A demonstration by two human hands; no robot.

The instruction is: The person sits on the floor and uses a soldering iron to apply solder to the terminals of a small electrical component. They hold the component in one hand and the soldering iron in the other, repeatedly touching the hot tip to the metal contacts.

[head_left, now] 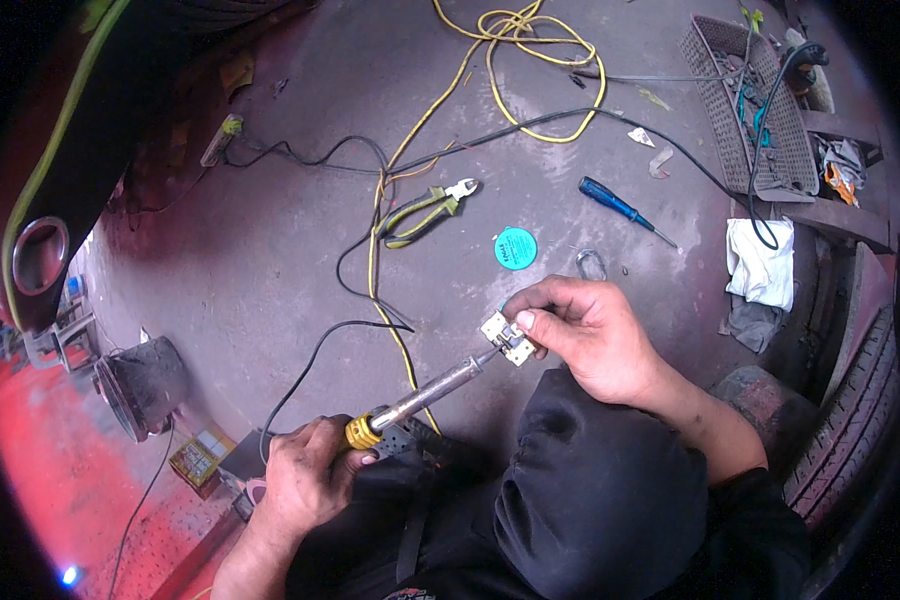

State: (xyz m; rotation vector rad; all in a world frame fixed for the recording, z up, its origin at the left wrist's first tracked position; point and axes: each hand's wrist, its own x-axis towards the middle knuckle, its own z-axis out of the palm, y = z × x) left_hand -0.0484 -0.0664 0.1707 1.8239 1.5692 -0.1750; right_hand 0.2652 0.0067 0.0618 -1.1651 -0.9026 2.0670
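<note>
above grey floor [270, 250], small square component [519, 352] pinched by right hand [592, 338]; soldering iron [430, 391] gripped by left hand [313, 468], slanted forward-right, tip at component.

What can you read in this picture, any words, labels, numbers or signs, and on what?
Teal disc: dark lettering, not copied out here.
Yellow-and-red box, lower left: markings too small and blurred to read.
Pale mark at the bottom edge: cut off, unreadable.
Soldering iron and small pale part in the right hand: no legible text.
</note>
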